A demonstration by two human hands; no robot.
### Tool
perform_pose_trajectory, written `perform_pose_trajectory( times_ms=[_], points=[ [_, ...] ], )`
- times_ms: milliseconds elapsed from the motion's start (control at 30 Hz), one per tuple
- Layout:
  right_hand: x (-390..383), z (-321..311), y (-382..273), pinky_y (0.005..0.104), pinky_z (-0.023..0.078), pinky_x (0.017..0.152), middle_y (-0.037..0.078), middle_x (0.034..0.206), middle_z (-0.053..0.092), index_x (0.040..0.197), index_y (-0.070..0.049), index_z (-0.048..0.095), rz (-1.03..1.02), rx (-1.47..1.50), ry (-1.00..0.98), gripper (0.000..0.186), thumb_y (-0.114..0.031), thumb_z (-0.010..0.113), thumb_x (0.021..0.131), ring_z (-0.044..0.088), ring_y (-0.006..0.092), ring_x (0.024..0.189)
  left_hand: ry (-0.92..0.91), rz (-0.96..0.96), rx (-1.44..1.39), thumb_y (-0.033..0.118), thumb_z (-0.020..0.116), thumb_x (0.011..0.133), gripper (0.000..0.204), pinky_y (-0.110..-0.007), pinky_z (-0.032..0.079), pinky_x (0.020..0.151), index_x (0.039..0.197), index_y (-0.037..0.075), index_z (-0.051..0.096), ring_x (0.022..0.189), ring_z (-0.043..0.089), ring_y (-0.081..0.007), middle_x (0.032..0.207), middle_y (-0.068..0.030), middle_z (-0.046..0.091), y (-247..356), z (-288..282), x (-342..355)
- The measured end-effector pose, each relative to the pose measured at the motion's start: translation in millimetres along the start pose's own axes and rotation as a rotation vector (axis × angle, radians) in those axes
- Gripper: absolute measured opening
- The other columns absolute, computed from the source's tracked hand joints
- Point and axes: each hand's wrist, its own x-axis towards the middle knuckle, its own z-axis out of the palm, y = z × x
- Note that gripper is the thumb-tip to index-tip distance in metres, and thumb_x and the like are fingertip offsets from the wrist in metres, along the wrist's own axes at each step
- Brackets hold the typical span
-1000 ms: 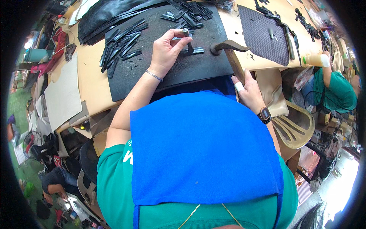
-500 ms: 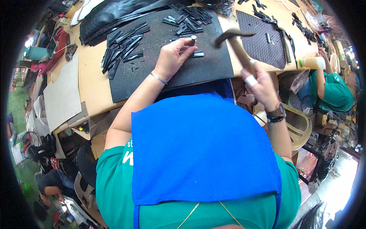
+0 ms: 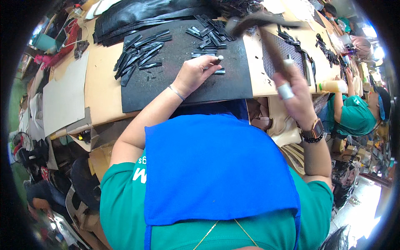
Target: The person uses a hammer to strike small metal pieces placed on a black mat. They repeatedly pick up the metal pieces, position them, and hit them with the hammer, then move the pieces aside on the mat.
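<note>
My left hand (image 3: 194, 76) rests over the black board (image 3: 237, 79), closed around a short metal punch (image 3: 220, 59) with a shiny top, held roughly upright. Beside its fingers lies a small glossy black strip (image 3: 220, 71); the punch's lower tip is hidden. To the right and higher, my right hand (image 3: 296, 95), with white tape on a finger, grips the wooden handle of a hammer (image 3: 273, 51). The hammer's head is blurred and well apart from the punch. Loose black strips (image 3: 139, 53) are heaped on the board's left, and another pile (image 3: 210, 35) lies at its far side.
Black sheet material (image 3: 137, 21) is stacked behind the board. A pale sheet (image 3: 64, 98) covers the table's left part. On the right are a quilted dark pad (image 3: 273, 62) and more black pieces (image 3: 325, 50). A co-worker in green (image 3: 354, 112) sits at the far right, near a pale bottle (image 3: 333, 86).
My right hand and the hammer have swung outward to the right. My left hand keeps hold of the punch. The whole view has shifted a little.
</note>
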Motion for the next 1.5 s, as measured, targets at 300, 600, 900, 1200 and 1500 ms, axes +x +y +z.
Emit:
perform_pose_trajectory(
  times_ms=[300,600,900,1200,1500],
  points=[
    [-5,43,30,0.0444,0.047,0.079,0.025,0.092,0.056,0.109,0.002,0.048,0.057,0.033,-0.142,0.030,-0.023,0.060,0.097,0.056,0.0413,0.083,-0.055,-0.037,0.057,0.011,0.072,0.089,0.023,-0.029,0.057,0.076,0.109,0.001,0.066,0.083,0.072,-0.0160,0.093,-0.0085,0.072,2,-1,2],
    [-36,87,71,0.0514,0.050,0.076,0.030,0.090,0.066,0.115,0.001,0.048,0.388,-0.112,-0.182,0.037,-0.029,0.059,0.097,0.065,0.0474,0.087,0.184,-0.342,-0.693,0.021,0.049,0.103,0.017,-0.026,0.053,0.074,0.109,0.006,0.051,0.080,0.062,-0.0123,0.088,-0.0009,0.057,-14,-15,5],
    [-60,87,92,0.0417,0.053,0.074,0.025,0.093,0.069,0.121,0.000,0.053,0.296,0.022,-0.044,0.040,-0.028,0.064,0.095,0.069,0.0387,0.087,-0.304,-0.150,0.435,0.032,0.070,0.088,0.027,-0.039,0.053,0.079,0.104,0.011,0.067,0.092,0.065,-0.0312,0.099,-0.0081,0.062,6,-35,0],
    [-67,90,98,0.0390,0.052,0.078,0.023,0.097,0.070,0.119,0.000,0.052,0.313,0.122,-0.024,0.034,-0.024,0.063,0.096,0.070,0.0346,0.092,-0.014,-0.318,0.847,0.044,0.062,0.090,0.044,-0.041,0.052,0.092,0.119,0.011,0.066,0.110,0.063,-0.0306,0.123,-0.0115,0.063,-47,-95,52],
    [-70,101,110,0.0409,0.052,0.076,0.026,0.097,0.068,0.119,-0.001,0.052,0.266,0.101,-0.015,0.035,-0.025,0.063,0.096,0.069,0.0383,0.092,-0.086,-0.439,0.885,0.031,0.065,0.091,0.028,-0.040,0.051,0.086,0.106,0.008,0.070,0.100,0.066,-0.0321,0.108,-0.0131,0.067,-29,-140,19]
  ],
)
